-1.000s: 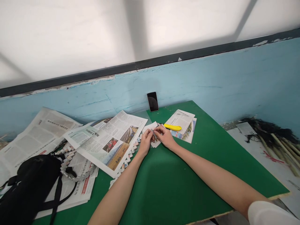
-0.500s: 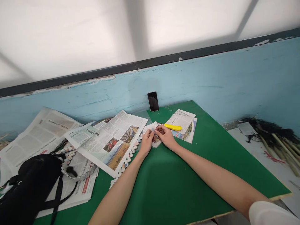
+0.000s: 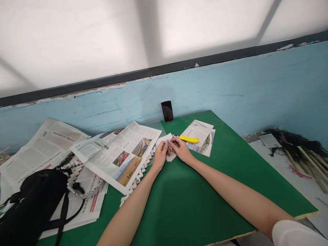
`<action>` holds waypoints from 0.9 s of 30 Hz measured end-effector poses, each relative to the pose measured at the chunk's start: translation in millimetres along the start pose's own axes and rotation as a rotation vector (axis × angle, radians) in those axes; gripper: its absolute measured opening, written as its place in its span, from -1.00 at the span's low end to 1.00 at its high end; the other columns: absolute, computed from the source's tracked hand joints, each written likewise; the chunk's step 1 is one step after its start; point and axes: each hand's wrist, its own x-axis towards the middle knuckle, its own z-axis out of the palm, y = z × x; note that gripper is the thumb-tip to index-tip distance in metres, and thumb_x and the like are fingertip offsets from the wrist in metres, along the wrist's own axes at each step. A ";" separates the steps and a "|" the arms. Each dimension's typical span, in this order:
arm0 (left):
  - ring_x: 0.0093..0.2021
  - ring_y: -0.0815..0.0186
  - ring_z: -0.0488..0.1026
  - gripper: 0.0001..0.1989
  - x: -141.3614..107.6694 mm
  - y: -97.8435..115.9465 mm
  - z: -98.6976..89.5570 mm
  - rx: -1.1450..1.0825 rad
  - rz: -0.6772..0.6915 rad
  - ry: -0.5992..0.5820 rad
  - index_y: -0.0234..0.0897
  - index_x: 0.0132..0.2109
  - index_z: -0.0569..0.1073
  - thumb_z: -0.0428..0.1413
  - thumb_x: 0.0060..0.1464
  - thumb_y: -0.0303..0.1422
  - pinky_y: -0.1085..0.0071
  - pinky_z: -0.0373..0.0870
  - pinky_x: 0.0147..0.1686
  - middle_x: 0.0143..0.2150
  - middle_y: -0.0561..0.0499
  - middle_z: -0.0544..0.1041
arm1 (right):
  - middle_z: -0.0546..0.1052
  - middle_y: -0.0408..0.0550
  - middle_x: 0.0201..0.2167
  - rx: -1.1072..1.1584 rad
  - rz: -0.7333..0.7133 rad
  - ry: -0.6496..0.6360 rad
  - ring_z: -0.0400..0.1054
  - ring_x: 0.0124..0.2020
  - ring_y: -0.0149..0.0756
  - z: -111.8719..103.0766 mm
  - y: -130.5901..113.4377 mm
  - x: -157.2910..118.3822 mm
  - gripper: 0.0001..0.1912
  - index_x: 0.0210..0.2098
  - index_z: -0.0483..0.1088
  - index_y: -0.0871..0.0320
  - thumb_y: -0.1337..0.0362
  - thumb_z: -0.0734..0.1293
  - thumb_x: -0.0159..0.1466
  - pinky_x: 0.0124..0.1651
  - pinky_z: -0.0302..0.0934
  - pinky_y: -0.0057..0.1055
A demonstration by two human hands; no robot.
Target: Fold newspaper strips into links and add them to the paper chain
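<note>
My left hand (image 3: 160, 155) and my right hand (image 3: 180, 149) meet over the green table (image 3: 184, 198), fingertips pinched on a small grey piece of paper (image 3: 168, 141) between them. Under and behind the fingers lie paper pieces (image 3: 165, 137), partly hidden by the hands. A yellow cutter (image 3: 189, 139) rests just right of my right hand, beside cut newspaper sheets (image 3: 198, 131). Left of my left hand, a folded paper chain (image 3: 138, 177) runs partly beneath a large newspaper (image 3: 115, 150).
A phone (image 3: 167, 111) leans upright against the blue wall (image 3: 230, 85). At the left are a black bag (image 3: 38, 191) with straps and more newspapers (image 3: 43, 153). Beyond the table's right edge, sticks (image 3: 307, 164) and black material lie low down.
The fingertips have shifted slightly, and more of the small grey paper shows between them. Everything else looks the same.
</note>
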 end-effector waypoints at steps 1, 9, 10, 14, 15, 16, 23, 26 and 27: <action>-0.55 0.36 0.29 -0.58 -0.2 0.9 0.5 0.008 0.003 -0.004 -0.21 -0.31 0.30 0.05 0.25 0.06 0.42 0.24 -0.44 -0.57 0.14 0.35 | 0.44 -0.12 -0.40 -0.014 -0.012 0.016 0.32 -0.43 -0.30 -0.1 0.9 0.2 -0.62 -0.26 0.37 0.10 -0.11 0.33 0.30 -0.37 0.29 -0.37; -0.53 0.34 0.33 -0.63 -2.4 1.0 5.3 0.104 0.012 -0.056 -0.21 -0.24 0.33 0.02 0.29 0.01 0.41 0.24 -0.43 -0.56 0.13 0.37 | 0.33 -0.24 -0.53 0.035 -0.022 0.051 0.22 -0.53 -0.34 -1.9 -0.2 -1.7 -0.66 -0.26 0.26 0.08 -0.07 0.26 0.37 -0.42 0.19 -0.40; -0.54 0.35 0.33 -0.64 -2.5 0.9 5.5 0.093 0.010 -0.047 -0.21 -0.23 0.31 0.02 0.29 0.01 0.42 0.25 -0.44 -0.56 0.14 0.37 | 0.31 -0.26 -0.56 0.050 -0.025 0.040 0.20 -0.55 -0.35 -2.0 -1.1 -2.3 -0.67 -0.26 0.25 0.07 -0.06 0.25 0.38 -0.44 0.18 -0.40; -0.58 0.36 0.32 -0.63 -2.4 1.6 5.5 0.008 -0.006 0.025 -0.19 -0.21 0.26 0.08 0.24 0.02 0.43 0.26 -0.49 -0.57 0.17 0.35 | 0.37 -0.20 -0.49 0.051 -0.061 0.043 0.29 -0.48 -0.31 -2.4 -4.9 -3.4 -0.71 -0.24 0.26 0.06 -0.02 0.24 0.40 -0.36 0.25 -0.38; -0.58 0.36 0.32 -0.63 -2.4 2.1 5.3 -0.004 -0.011 0.050 -0.19 -0.22 0.26 0.09 0.24 0.02 0.43 0.26 -0.50 -0.56 0.17 0.35 | 0.40 -0.17 -0.45 0.047 -0.077 0.052 0.34 -0.43 -0.29 -2.4 -5.7 -3.4 -0.72 -0.23 0.27 0.06 -0.02 0.24 0.40 -0.30 0.29 -0.35; -0.58 0.36 0.32 -0.63 -2.5 2.6 5.1 -0.009 -0.016 0.070 -0.20 -0.23 0.28 0.09 0.23 0.02 0.43 0.27 -0.50 -0.56 0.16 0.35 | 0.42 -0.14 -0.40 0.046 -0.097 0.061 0.37 -0.38 -0.27 -2.4 -6.3 -3.3 -0.72 -0.23 0.28 0.06 -0.01 0.24 0.40 -0.24 0.32 -0.33; -0.57 0.34 0.33 -0.60 -2.0 4.8 4.2 0.056 -0.021 0.091 -0.22 -0.32 0.36 0.07 0.24 0.02 0.41 0.26 -0.48 -0.59 0.13 0.35 | 0.47 -0.06 -0.25 0.039 -0.146 0.060 0.41 -0.25 -0.23 -2.3 -7.5 -3.1 -0.75 -0.21 0.33 0.07 0.03 0.26 0.40 -0.08 0.34 -0.28; -0.57 0.34 0.31 -0.61 -1.7 4.6 4.3 0.059 -0.019 0.081 -0.22 -0.31 0.37 0.08 0.24 0.02 0.41 0.24 -0.48 -0.60 0.13 0.35 | 0.48 -0.07 -0.26 0.026 -0.128 0.060 0.42 -0.24 -0.22 -2.5 -7.9 -3.4 -0.74 -0.21 0.34 0.08 0.02 0.27 0.39 -0.07 0.34 -0.28; -0.57 0.34 0.31 -0.61 -1.7 4.5 4.4 0.054 -0.019 0.080 -0.22 -0.31 0.37 0.08 0.24 0.02 0.41 0.24 -0.48 -0.60 0.13 0.35 | 0.48 -0.07 -0.26 0.025 -0.129 0.062 0.42 -0.24 -0.22 -2.6 -8.2 -3.6 -0.74 -0.21 0.34 0.08 0.02 0.27 0.39 -0.07 0.33 -0.28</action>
